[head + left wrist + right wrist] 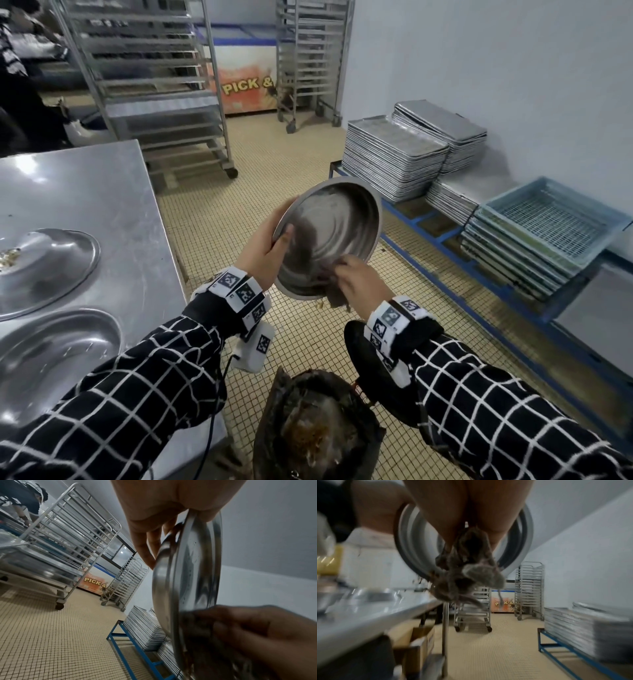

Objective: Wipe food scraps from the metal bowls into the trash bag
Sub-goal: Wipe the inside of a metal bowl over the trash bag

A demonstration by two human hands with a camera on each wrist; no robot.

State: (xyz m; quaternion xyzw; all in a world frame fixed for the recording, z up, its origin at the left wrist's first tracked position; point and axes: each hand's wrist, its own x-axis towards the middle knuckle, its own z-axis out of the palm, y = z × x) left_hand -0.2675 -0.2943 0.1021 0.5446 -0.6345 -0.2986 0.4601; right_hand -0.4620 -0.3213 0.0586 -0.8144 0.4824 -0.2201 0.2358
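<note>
Bowl tilted on edge above the open trash bag on the floor, its rim gripped by the left hand, thumb inside. The right hand clutches a grey rag against the bowl's lower rim. Two more bowls sit on the tabletop's near edge.

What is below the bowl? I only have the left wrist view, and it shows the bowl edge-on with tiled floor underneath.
Observer: An open dark trash bag sits below the tilted bowl, scraps already inside.
Operator: Are more bowls waiting?
Observer: Two on the steel table; the far bowl has scraps in it, the near bowl looks bare.
Operator: What is the right hand holding?
Observer: The right hand has a grip on a grey rag at the bowl's lower rim.
</note>
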